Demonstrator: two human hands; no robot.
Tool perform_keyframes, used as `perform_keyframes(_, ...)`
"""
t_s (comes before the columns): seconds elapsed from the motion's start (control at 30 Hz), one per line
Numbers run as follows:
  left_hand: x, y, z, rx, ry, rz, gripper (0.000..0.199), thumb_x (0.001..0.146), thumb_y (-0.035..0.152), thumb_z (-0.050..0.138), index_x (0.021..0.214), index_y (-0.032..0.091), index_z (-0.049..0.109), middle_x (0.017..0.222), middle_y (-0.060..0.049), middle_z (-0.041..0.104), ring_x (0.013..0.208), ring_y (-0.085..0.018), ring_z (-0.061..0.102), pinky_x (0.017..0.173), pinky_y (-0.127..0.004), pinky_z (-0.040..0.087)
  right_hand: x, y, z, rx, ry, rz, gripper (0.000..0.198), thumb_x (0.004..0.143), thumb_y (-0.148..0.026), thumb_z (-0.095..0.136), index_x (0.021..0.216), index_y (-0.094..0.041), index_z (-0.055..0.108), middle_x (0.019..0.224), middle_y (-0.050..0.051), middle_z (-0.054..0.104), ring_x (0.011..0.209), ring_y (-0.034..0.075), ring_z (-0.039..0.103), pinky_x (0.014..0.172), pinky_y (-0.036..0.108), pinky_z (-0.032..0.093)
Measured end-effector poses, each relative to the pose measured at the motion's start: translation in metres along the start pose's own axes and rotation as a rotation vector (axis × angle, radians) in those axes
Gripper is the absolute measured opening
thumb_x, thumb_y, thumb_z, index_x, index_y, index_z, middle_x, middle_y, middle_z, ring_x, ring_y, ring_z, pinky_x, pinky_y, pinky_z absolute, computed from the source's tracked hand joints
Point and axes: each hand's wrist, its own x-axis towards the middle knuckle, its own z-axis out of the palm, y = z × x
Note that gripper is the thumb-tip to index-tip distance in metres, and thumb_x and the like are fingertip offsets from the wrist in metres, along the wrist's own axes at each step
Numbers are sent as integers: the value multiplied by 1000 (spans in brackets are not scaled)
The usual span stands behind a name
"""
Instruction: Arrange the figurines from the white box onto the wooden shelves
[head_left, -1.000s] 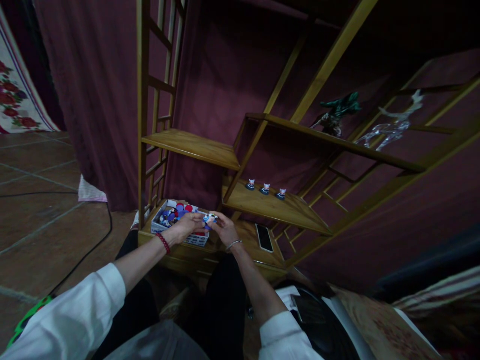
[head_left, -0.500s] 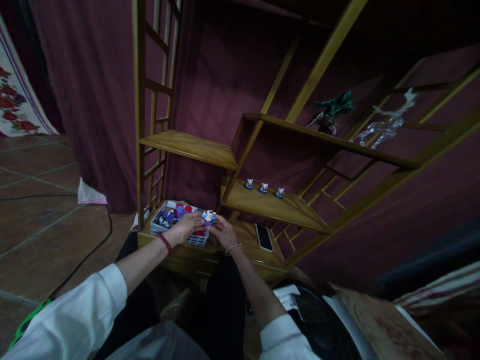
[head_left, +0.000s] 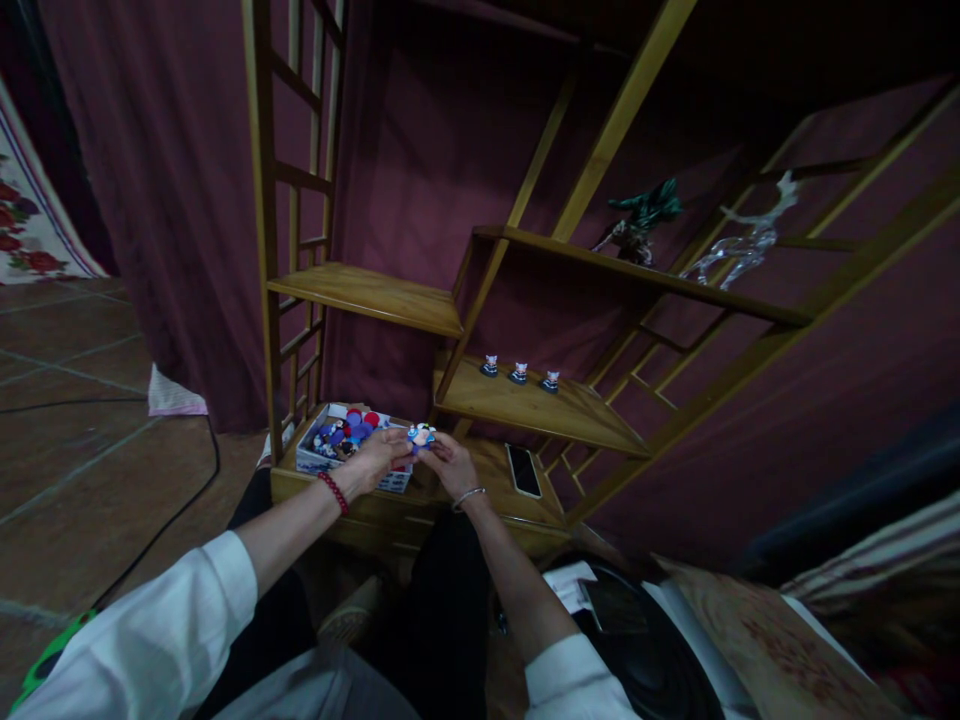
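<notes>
A small figurine (head_left: 421, 437) with a white and blue top and a purple base is held between my two hands. My left hand (head_left: 379, 455) pinches its left side, and my right hand (head_left: 450, 463) grips it from the right. Just left of and behind my left hand sits a patterned box (head_left: 309, 462) on the bottom shelf, filled with loose figurines (head_left: 330, 435) and purple and red round pieces (head_left: 361, 425). Three similar small figurines (head_left: 518, 373) with dark bases stand in a row on the shelf (head_left: 540, 410) above and to the right.
A phone (head_left: 523, 470) lies on the bottom shelf, right of my hands. Higher up, a glass deer (head_left: 739, 245) and a green ornament (head_left: 645, 215) stand on another shelf (head_left: 660, 275). Wooden uprights frame the shelving. A black cable (head_left: 176, 510) runs over the tiled floor at left.
My view has shifted slightly, so the shelves appear a little further left. Both hands keep hold of the figurine, which seems tilted a little differently.
</notes>
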Motion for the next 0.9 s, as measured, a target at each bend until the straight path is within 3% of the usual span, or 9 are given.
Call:
perform_keyframes(0.17,-1,-5,5,16,3,-1,10,68,4,63,75,11,60,71,-2,62,66,-10,58,73,-26,50,-4,0,-7,2,-15,27,36,62,-30,68,96,-19,61,93,5,66,85,18,61,81,34,48)
perform_keyframes(0.3,2,-10,7,90,7,-11,20,66,11,67,85,12,61,81,-4,64,73,-12,59,73,-27,49,-9,-4,-14,-13,-19,35,35,63,-31,68,94,-19,62,96,5,66,87,19,62,82,35,48)
perform_keyframes(0.53,7,-20,17,217,-14,9,34,58,22,73,89,13,63,82,-5,65,78,-14,58,74,-28,45,-19,-15,-32,10,-1,79,35,60,-31,71,93,-20,63,92,4,68,87,21,62,85,39,47)
perform_keyframes(0.9,2,-18,51,274,-41,7,26,58,19,71,82,13,65,81,-4,66,73,-12,57,64,-23,44,-29,-23,-60,16,-46,27,35,60,-30,72,93,-21,63,99,3,66,93,20,60,88,37,46)
